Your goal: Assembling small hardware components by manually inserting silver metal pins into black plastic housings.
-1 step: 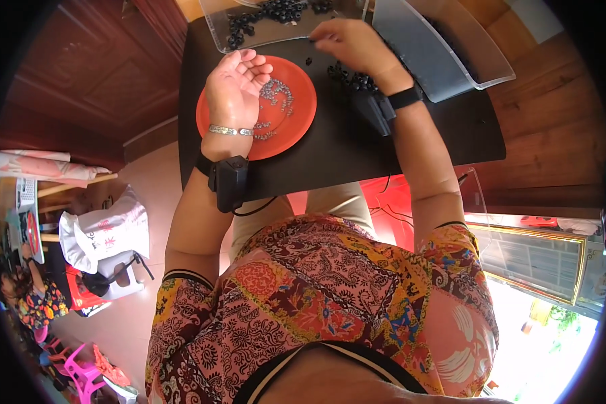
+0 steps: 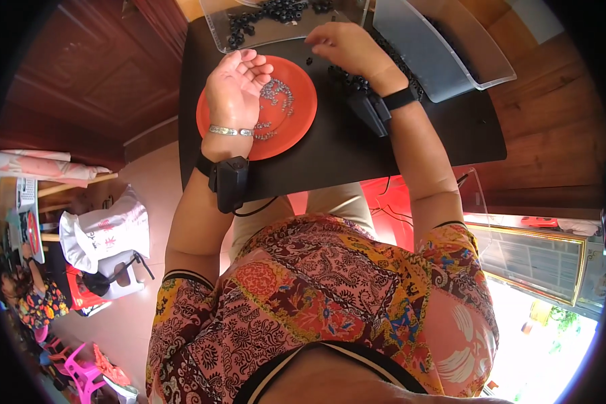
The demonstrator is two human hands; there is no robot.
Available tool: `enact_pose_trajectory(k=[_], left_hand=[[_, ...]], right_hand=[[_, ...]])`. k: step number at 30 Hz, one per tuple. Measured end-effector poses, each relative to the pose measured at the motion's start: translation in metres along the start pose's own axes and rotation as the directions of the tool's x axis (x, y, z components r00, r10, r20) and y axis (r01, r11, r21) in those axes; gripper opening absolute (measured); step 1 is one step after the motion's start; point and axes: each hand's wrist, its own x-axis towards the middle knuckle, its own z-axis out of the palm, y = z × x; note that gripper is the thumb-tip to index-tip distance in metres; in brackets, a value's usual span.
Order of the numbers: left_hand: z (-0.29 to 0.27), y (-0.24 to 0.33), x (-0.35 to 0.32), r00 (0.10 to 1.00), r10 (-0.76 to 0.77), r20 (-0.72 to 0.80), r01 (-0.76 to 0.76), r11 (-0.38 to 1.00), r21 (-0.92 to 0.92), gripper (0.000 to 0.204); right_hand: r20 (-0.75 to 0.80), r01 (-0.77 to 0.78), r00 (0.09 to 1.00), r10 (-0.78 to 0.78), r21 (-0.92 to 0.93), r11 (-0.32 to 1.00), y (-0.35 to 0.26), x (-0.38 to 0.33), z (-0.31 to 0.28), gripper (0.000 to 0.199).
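Note:
My left hand (image 2: 236, 87) is palm up over the left part of a red round plate (image 2: 296, 128), its fingers loosely bent and apart, with nothing plainly visible in them. Small silvery metal bits (image 2: 276, 101) lie scattered on the plate. My right hand (image 2: 357, 50) hangs by the front of a clear plastic bin (image 2: 215, 30) holding small black ring-like parts (image 2: 283, 10). Its thumb and fingertips point left and stand apart, with nothing visible between them. Beneath this wrist is a pile of black parts (image 2: 347, 81); a single black part (image 2: 309, 60) lies left of it.
A second translucent bin (image 2: 424, 50) stands at the right on the dark table (image 2: 316, 172). Black devices are strapped to both wrists, the left one (image 2: 231, 185) trailing a cable. At far left are a white bag (image 2: 108, 225), pink stools (image 2: 81, 374) and another person (image 2: 37, 296).
My right hand has moved slightly left. The small dark spot at its fingertips no longer shows. My left hand stays put.

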Motion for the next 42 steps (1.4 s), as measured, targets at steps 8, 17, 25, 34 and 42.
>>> enact_pose_trajectory(k=[8,17,25,34,42], left_hand=[[-0.001,0.001,-0.001,1.0,-0.005,0.015,0.005,1.0,0.012,0.022],[-0.002,0.002,-0.003,0.999,-0.015,0.037,0.014,1.0,0.024,0.023],[-0.004,-0.001,-0.002,0.998,-0.027,0.054,0.025,0.999,0.036,0.024],[-0.012,0.009,-0.002,0.989,-0.027,0.143,0.038,0.996,-0.081,0.02],[-0.007,-0.006,0.008,0.989,-0.084,0.118,0.092,0.994,-0.063,0.02]], right_hand=[[0.266,-0.26,0.918,0.295,-0.159,0.952,0.018,-0.018,-0.04,0.021],[0.401,-0.293,0.865,0.302,-0.085,0.952,0.018,-0.022,-0.024,0.021],[0.42,-0.251,0.872,0.251,-0.056,0.966,0.03,-0.026,-0.022,0.019],[0.432,-0.102,0.891,0.138,-0.106,0.989,0.0,-0.007,-0.016,0.009],[0.265,-0.234,0.939,0.221,0.017,0.972,0.02,-0.005,-0.017,0.022]])
